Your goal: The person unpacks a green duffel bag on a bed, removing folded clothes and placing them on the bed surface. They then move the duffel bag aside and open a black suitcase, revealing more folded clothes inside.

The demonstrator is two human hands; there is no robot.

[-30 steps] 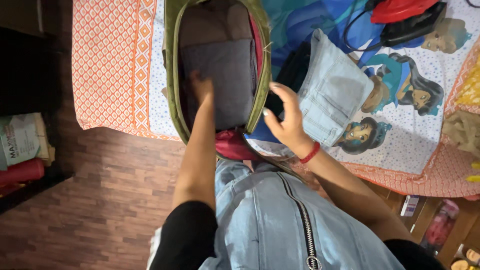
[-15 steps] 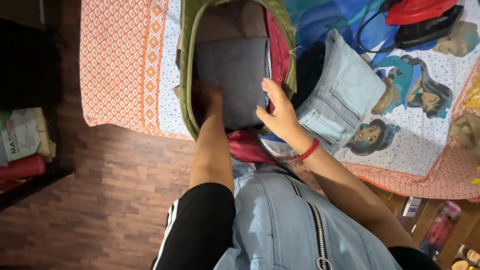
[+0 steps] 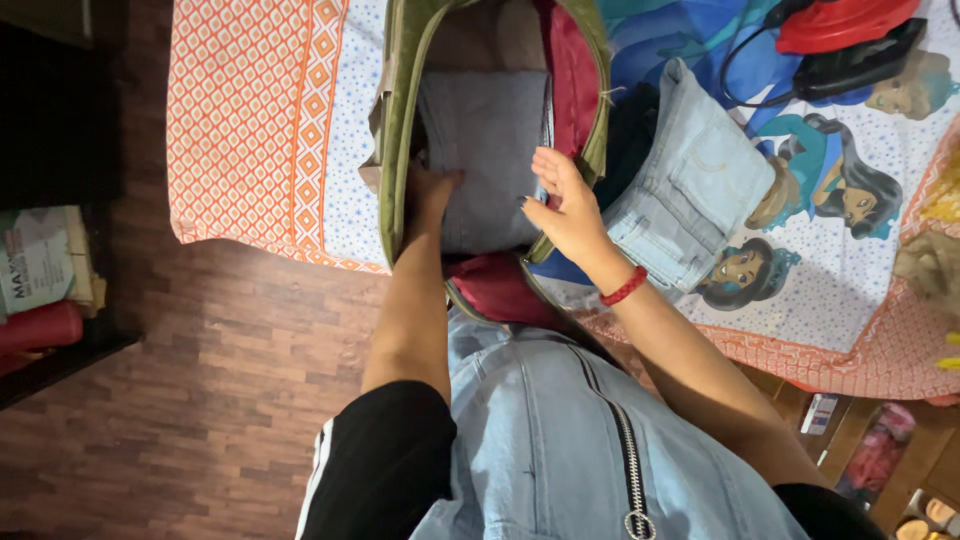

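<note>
An open olive-green bag (image 3: 398, 130) with a dark red lining lies on the bed's edge. Inside it sits a folded dark grey garment (image 3: 490, 140). My left hand (image 3: 432, 190) reaches into the bag and rests on the garment's near left corner, fingers partly hidden. My right hand (image 3: 565, 208), with a red band at the wrist, presses its spread fingers on the garment's right edge by the bag's rim. Folded light blue jeans (image 3: 685, 195) lie on the bed just right of the bag.
The bed carries a cartoon-print sheet (image 3: 850, 280) with an orange patterned border (image 3: 250, 120). A red and black clothes iron (image 3: 840, 30) with its cord sits at the far right. A dark shelf with a book and a red cylinder (image 3: 40, 325) stands left on the wooden floor.
My right hand has moved from above the jeans to the bag's right rim and onto the grey garment. The left hand stays inside the bag. The view has shifted slightly.
</note>
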